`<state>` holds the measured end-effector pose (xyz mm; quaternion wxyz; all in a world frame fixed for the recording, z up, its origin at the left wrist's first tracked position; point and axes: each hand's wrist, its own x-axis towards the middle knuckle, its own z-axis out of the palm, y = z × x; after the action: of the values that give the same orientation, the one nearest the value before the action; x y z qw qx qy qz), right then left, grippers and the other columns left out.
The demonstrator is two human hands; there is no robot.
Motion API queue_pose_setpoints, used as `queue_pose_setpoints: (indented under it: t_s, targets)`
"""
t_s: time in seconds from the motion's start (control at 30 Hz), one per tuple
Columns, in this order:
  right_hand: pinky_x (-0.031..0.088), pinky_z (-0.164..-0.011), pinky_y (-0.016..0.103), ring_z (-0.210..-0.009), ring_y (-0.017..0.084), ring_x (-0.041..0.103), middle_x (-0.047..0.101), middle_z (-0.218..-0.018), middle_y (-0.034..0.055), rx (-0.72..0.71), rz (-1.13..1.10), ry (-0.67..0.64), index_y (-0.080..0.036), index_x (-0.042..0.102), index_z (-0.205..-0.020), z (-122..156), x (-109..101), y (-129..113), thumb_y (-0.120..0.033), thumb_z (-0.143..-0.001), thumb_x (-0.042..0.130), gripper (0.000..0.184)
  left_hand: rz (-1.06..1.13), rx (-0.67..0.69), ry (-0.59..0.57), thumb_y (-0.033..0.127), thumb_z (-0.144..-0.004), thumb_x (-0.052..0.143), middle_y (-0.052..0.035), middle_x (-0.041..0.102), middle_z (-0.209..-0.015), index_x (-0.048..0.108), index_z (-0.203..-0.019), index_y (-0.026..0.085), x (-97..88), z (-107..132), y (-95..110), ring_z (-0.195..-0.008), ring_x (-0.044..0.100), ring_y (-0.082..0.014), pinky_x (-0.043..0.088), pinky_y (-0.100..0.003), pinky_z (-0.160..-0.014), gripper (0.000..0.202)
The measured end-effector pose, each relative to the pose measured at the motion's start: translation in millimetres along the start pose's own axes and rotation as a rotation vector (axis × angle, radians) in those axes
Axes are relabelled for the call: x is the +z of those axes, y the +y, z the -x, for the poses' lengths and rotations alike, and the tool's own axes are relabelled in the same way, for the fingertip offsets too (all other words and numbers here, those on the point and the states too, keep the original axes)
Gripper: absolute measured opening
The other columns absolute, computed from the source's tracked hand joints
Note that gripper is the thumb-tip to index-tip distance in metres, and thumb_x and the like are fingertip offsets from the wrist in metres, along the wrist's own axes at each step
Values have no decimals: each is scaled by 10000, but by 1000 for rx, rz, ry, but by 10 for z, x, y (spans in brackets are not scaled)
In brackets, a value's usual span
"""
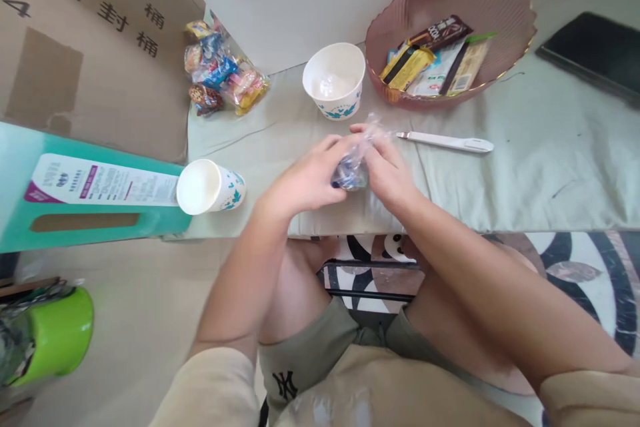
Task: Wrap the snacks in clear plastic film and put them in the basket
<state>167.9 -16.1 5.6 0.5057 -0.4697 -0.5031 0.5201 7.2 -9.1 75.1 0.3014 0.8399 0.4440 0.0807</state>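
In the head view, the left hand point(320, 170) is curled around a small clear plastic bag point(353, 172) with something blue in it, thumb below and fingers above. The right hand point(390, 170) is closed on the bag's gathered upper end, so both hands are clamped on it, close together above the front part of the cloth-covered surface point(540, 173). What is inside the bag is too blurred to tell.

A white-handled craft knife point(450, 141) lies just beside the right hand, its tip pointing toward it. Just beyond the hands is a white paper bowl point(343, 109) with teal leaf print, and next to it on the right a pink ribbed glass bowl point(515, 20) with a gold rim, holding wrapped snack bars point(410, 67). A black flat device point(597, 53) lies farther right.

To the left, a matching paper cup point(229, 190) is at the end of a teal carton point(160, 213). Behind it, wrapped snacks point(215, 70) are heaped against a large cardboard box point(110, 67). A green bin point(65, 333) is at the lower left.
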Motion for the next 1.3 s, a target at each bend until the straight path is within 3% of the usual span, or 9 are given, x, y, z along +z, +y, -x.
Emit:
queue_pose_setpoints:
  t_s: [0.13,0.3,0.5,0.7,0.83,0.97,1.07,1.17,1.3]
  targets:
    - [498,-995,420,-1078,249,631,702,-1095,84,-119,267,97,-226,610,-988,29,-245,-7,-261,-796,537,209,258,159,99,124,-714,751,-106,449,-1645,265,-1635,331,421,-183,-169,-1492,493,-319,458,-470,-1218,1061]
    - [501,-830,370,-864,214,616,662,-862,42,-170,407,66,-230,573,-815,114,-488,-50,-239,-753,553,65,147,43,400,414,-654,948,-180,307,-1709,194,-1639,304,655,-36,-394,-1565,372,-383,396,-534,-1251,1245]
    - [423,-663,305,-743,167,553,632,-799,9,-122,429,37,-229,562,-799,131,-509,-142,-299,-801,628,96,71,25,396,226,-845,713,-115,613,-1434,551,-1387,251,667,13,-473,-1353,604,-277,506,-464,-1162,567]
    - [361,-585,287,-579,118,416,479,-607,-41,-43,537,49,-228,493,-702,57,-439,-101,-296,-825,649,209,231,189,289,286,-928,493,-135,612,-1457,597,-1310,219,576,-25,-540,-1359,603,-283,499,-485,-1162,402]
    - [467,-655,319,-738,175,565,647,-868,28,-95,597,80,-228,595,-900,41,-449,5,-325,-758,718,212,246,122,362,405,-923,599,-122,689,-1315,639,-1123,215,600,-55,-478,-1226,663,-269,542,-448,-1081,278]
    - [531,-954,463,-1167,297,624,663,-1268,119,-227,640,-5,-245,631,-1210,68,-473,72,-293,-761,677,454,207,17,415,308,-901,680,-103,686,-1278,666,-1007,225,675,-80,-360,-1213,662,-242,527,-429,-1097,136]
    - [452,-1106,540,-1264,320,614,699,-1217,112,-249,636,-87,-258,690,-1100,117,-488,52,-274,-824,618,286,275,-47,427,386,-910,717,-122,609,-1400,698,-978,223,722,-77,-344,-1359,588,-275,459,-474,-1190,177]
    - [469,-1082,538,-1251,324,620,689,-1218,121,-235,608,-63,-250,705,-975,171,-494,5,-308,-835,658,158,416,-100,432,576,-901,707,-139,552,-1483,703,-932,209,753,-85,-348,-1443,526,-314,465,-492,-1183,368]
    - [525,-978,473,-1231,310,615,641,-1311,132,-233,505,-53,-240,674,-942,214,-479,-43,-386,-880,681,159,715,-98,438,749,-843,671,-86,704,-1089,650,-861,229,792,-139,-310,-1170,698,-288,604,-427,-942,521]
